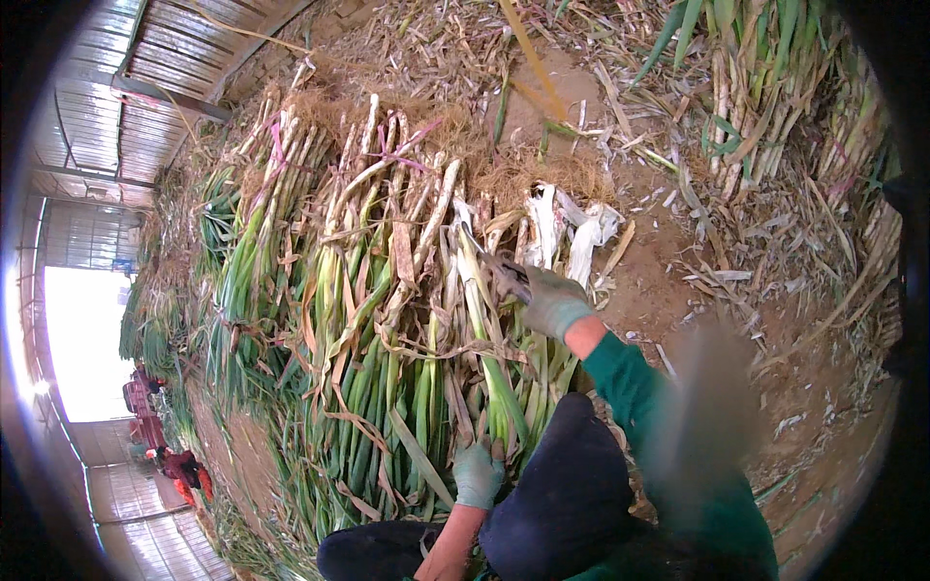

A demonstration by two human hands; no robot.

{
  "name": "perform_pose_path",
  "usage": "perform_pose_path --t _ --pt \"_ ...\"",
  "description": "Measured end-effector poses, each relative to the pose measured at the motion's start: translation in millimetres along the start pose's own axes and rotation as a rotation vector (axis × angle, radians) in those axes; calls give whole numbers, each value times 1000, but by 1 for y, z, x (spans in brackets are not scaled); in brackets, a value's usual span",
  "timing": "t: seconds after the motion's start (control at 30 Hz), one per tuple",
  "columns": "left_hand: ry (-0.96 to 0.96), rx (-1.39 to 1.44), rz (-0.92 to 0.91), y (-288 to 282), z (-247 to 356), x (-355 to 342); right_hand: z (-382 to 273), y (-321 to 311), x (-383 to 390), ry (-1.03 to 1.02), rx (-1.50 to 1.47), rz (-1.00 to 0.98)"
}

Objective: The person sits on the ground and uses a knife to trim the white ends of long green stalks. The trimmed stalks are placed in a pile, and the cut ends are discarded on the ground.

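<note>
A long pile of large green onions (373, 426) lies in front of me, roots and pale stalks at the far end, green leaves toward my knees. My left hand (478, 474), in a pale green glove, is closed round the leaf end of a green onion (496, 387) at the pile's near right. My right hand (554, 302), gloved and dirt-darkened at the fingers, is at the pale stalks of that same part. Its fingers are pressed together, and what lies between them cannot be made out. White peeled skins (586, 237) stand just beyond it.
Pink ties (397, 155) bind bundles at the far end. More onions (765, 87) stand at the upper right. Dry peelings (736, 252) litter the brown ground. A person in red (184, 472) is at the far left, near a bright doorway (87, 339) in a metal wall.
</note>
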State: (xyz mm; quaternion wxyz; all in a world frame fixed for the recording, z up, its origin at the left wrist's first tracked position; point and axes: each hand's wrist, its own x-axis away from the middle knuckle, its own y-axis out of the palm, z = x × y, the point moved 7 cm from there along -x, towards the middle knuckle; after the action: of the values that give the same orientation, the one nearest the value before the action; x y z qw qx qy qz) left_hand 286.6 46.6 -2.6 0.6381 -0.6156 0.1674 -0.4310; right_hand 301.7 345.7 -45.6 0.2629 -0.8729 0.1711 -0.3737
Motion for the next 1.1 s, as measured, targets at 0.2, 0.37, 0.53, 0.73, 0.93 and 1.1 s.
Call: perform_pose_path --t 0.2,0.37,0.53,0.73,0.93,1.1 --pt "-120 14 -230 19 5 4 13 -22 -40 89 17 27" --pt "-44 -133 -156 13 -1 13 8 -7 -10 77 20 -49" --pt "-117 -101 -322 27 4 10 17 -6 -7 -18 48 30" --pt "-129 -219 -370 33 9 13 13 -36 -61 88 16 26" --pt "-138 -253 -298 28 -7 18 36 4 -2 84 -57 10" --pt "-139 -189 -404 41 -4 8 70 43 48 0 95 114"
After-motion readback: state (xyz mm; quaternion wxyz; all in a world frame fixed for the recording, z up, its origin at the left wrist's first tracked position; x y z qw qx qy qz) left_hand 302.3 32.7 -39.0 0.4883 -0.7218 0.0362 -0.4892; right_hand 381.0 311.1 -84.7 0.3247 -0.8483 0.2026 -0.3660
